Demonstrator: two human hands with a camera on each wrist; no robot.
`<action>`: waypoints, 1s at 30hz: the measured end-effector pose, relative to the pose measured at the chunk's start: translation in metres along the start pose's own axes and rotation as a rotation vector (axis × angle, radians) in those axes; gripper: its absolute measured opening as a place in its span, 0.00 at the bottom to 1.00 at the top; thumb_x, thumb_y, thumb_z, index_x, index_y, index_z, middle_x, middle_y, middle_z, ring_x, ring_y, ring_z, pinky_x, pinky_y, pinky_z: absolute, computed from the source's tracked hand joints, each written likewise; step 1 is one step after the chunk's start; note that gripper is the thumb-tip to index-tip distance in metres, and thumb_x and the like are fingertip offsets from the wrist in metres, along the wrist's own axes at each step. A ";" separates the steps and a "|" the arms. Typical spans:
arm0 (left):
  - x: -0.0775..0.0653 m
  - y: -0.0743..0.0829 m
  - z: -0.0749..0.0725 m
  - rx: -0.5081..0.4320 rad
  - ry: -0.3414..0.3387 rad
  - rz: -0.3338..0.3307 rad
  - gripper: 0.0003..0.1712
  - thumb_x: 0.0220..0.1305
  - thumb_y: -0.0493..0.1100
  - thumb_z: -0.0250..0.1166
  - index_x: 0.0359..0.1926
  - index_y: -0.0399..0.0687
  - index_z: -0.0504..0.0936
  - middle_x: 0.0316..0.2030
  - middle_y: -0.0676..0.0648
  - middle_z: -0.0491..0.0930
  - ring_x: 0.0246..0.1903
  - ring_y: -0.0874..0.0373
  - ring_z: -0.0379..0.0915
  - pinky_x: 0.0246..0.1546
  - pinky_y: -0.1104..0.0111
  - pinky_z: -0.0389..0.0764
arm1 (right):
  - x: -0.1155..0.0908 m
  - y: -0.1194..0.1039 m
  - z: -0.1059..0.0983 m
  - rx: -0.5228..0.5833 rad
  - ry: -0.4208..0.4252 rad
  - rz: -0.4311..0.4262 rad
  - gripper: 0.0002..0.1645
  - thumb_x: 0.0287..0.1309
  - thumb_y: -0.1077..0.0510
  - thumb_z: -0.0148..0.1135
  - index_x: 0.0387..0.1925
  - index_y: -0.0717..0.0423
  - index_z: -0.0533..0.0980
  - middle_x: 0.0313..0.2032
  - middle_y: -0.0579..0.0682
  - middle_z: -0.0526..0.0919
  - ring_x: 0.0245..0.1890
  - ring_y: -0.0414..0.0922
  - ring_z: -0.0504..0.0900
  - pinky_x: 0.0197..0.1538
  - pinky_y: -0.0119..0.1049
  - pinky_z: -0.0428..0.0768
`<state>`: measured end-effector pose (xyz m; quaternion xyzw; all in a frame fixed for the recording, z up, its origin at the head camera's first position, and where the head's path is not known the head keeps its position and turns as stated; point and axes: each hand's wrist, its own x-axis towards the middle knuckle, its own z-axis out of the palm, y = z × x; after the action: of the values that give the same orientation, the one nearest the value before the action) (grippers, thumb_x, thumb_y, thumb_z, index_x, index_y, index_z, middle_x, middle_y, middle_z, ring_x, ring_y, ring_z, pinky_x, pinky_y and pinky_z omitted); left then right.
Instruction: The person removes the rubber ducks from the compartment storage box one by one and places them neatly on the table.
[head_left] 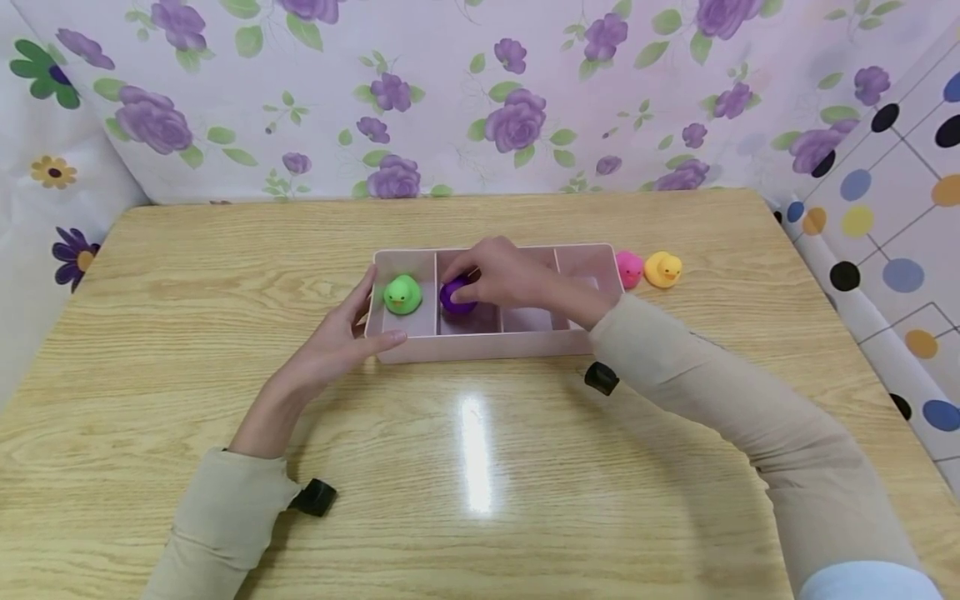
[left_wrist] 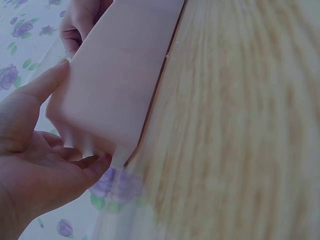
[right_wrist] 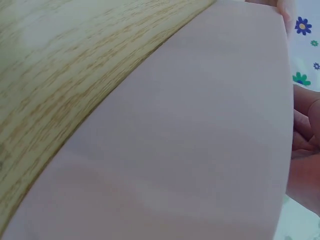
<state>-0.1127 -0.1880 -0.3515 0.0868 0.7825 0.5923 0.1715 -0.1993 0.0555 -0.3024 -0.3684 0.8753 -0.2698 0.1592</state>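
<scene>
A pale pink divided box (head_left: pixel 480 347) lies lengthwise across the wooden table. My left hand (head_left: pixel 330 340) holds its left end, thumb over the front left corner and fingers along the end wall. In the left wrist view those fingers (left_wrist: pixel 95 167) curl against the box end. A green rubber duck (head_left: pixel 402 296) sits in the leftmost compartment. In the compartment beside it, my right hand (head_left: pixel 504 273) pinches a purple rubber duck (head_left: pixel 459 305) from above, partly covering it. The right wrist view shows mostly the front wall of the box, with the right hand (right_wrist: pixel 306 145) partly behind it.
A pink rubber duck (head_left: pixel 630 269) and a yellow rubber duck (head_left: pixel 663 270) stand on the table just past the box's right end. Behind the table (head_left: pixel 480 533) hangs a flowered cloth (head_left: pixel 450 100); a dotted cloth (head_left: pixel 885 242) borders the right side.
</scene>
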 end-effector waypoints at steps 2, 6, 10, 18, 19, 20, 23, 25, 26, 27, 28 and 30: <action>0.000 0.000 0.000 -0.004 0.000 -0.007 0.57 0.64 0.45 0.66 0.76 0.63 0.31 0.75 0.47 0.35 0.72 0.49 0.37 0.68 0.53 0.52 | -0.002 -0.001 -0.001 0.013 0.011 0.007 0.15 0.57 0.60 0.69 0.47 0.60 0.84 0.46 0.53 0.85 0.47 0.46 0.80 0.51 0.36 0.77; -0.001 -0.001 0.000 -0.009 0.004 -0.012 0.57 0.64 0.43 0.66 0.76 0.62 0.31 0.75 0.47 0.35 0.72 0.48 0.38 0.68 0.53 0.52 | -0.005 -0.002 -0.003 0.032 0.026 0.013 0.15 0.58 0.59 0.68 0.47 0.58 0.84 0.46 0.51 0.85 0.47 0.46 0.79 0.51 0.37 0.77; -0.001 -0.001 0.000 -0.009 0.007 -0.012 0.57 0.65 0.42 0.65 0.76 0.63 0.31 0.75 0.47 0.36 0.72 0.49 0.38 0.69 0.53 0.51 | -0.008 -0.004 -0.006 0.064 0.031 0.007 0.15 0.57 0.59 0.69 0.47 0.58 0.84 0.46 0.52 0.85 0.45 0.46 0.80 0.49 0.35 0.77; 0.000 -0.002 0.000 0.004 0.009 -0.011 0.57 0.65 0.41 0.65 0.76 0.62 0.31 0.75 0.47 0.35 0.72 0.49 0.37 0.69 0.53 0.51 | -0.020 -0.011 -0.013 0.200 0.100 0.018 0.16 0.56 0.62 0.69 0.47 0.59 0.84 0.45 0.53 0.85 0.43 0.45 0.82 0.46 0.34 0.80; 0.000 -0.002 0.000 0.004 0.011 -0.011 0.57 0.65 0.41 0.65 0.76 0.62 0.31 0.75 0.47 0.36 0.72 0.49 0.38 0.69 0.53 0.51 | -0.022 -0.012 -0.013 0.222 0.104 0.024 0.16 0.56 0.62 0.69 0.47 0.59 0.84 0.46 0.53 0.85 0.42 0.45 0.82 0.45 0.34 0.80; 0.000 -0.002 0.000 0.005 0.012 -0.012 0.57 0.65 0.41 0.65 0.76 0.62 0.31 0.75 0.47 0.36 0.72 0.49 0.38 0.69 0.53 0.51 | -0.023 -0.012 -0.014 0.238 0.111 0.031 0.16 0.56 0.62 0.69 0.48 0.59 0.84 0.46 0.52 0.85 0.42 0.44 0.82 0.45 0.34 0.80; 0.001 -0.001 0.000 0.009 0.016 -0.012 0.56 0.64 0.41 0.66 0.76 0.61 0.32 0.75 0.48 0.36 0.72 0.50 0.38 0.69 0.54 0.51 | -0.027 -0.012 -0.014 0.267 0.136 0.040 0.16 0.57 0.61 0.68 0.49 0.58 0.83 0.45 0.52 0.85 0.41 0.44 0.82 0.43 0.33 0.80; 0.001 -0.001 0.000 0.014 0.017 -0.008 0.56 0.64 0.42 0.66 0.76 0.60 0.32 0.75 0.47 0.36 0.72 0.49 0.38 0.69 0.54 0.51 | -0.030 -0.011 -0.014 0.263 0.147 0.036 0.17 0.58 0.61 0.67 0.50 0.59 0.83 0.45 0.52 0.85 0.40 0.44 0.82 0.42 0.34 0.80; 0.001 -0.001 0.000 0.016 0.018 -0.009 0.57 0.64 0.42 0.66 0.76 0.60 0.32 0.75 0.47 0.36 0.72 0.49 0.38 0.69 0.54 0.51 | -0.031 -0.011 -0.014 0.257 0.151 0.030 0.17 0.59 0.61 0.67 0.50 0.59 0.83 0.45 0.52 0.85 0.40 0.44 0.82 0.42 0.34 0.80; 0.001 -0.001 0.000 0.017 0.018 -0.009 0.57 0.64 0.42 0.66 0.76 0.60 0.32 0.75 0.47 0.36 0.72 0.49 0.38 0.69 0.55 0.51 | -0.033 -0.010 -0.015 0.252 0.151 0.026 0.17 0.59 0.62 0.66 0.51 0.59 0.82 0.45 0.53 0.85 0.40 0.44 0.82 0.41 0.34 0.80; 0.001 -0.001 0.000 0.018 0.017 -0.010 0.57 0.64 0.43 0.66 0.76 0.60 0.32 0.75 0.47 0.36 0.72 0.49 0.38 0.69 0.54 0.52 | -0.034 -0.010 -0.015 0.246 0.150 0.023 0.17 0.60 0.62 0.66 0.51 0.59 0.82 0.45 0.53 0.85 0.39 0.44 0.82 0.41 0.34 0.80; 0.001 -0.001 0.000 0.016 0.016 -0.009 0.57 0.64 0.43 0.66 0.76 0.61 0.32 0.75 0.48 0.36 0.72 0.49 0.38 0.69 0.55 0.51 | -0.036 -0.008 -0.015 0.242 0.146 0.022 0.17 0.60 0.62 0.65 0.51 0.60 0.82 0.45 0.53 0.85 0.39 0.44 0.82 0.41 0.34 0.80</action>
<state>-0.1132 -0.1877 -0.3529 0.0796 0.7890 0.5858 0.1672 -0.1770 0.0826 -0.2829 -0.3161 0.8496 -0.3979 0.1412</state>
